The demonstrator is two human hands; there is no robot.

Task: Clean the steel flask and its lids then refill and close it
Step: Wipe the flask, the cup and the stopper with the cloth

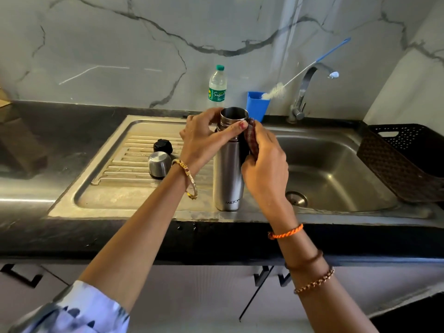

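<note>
The steel flask (pixel 228 174) stands upright and open on the sink's front rim between drainboard and basin. My left hand (pixel 201 138) grips its neck from the left, thumb across the front. My right hand (pixel 264 164) holds a dark red checked cloth (pixel 251 135) against the flask's right side near the neck. On the drainboard to the left lie the steel outer lid (pixel 159 164) and behind it the black inner lid (pixel 163 146).
A plastic water bottle (pixel 217 86) stands at the back wall. A blue cup (pixel 257 105) holds a bottle brush (pixel 274 91) beside the tap (pixel 302 92). The sink basin (pixel 336 169) lies to the right, with a dark brown basket (pixel 403 164) on its far right edge.
</note>
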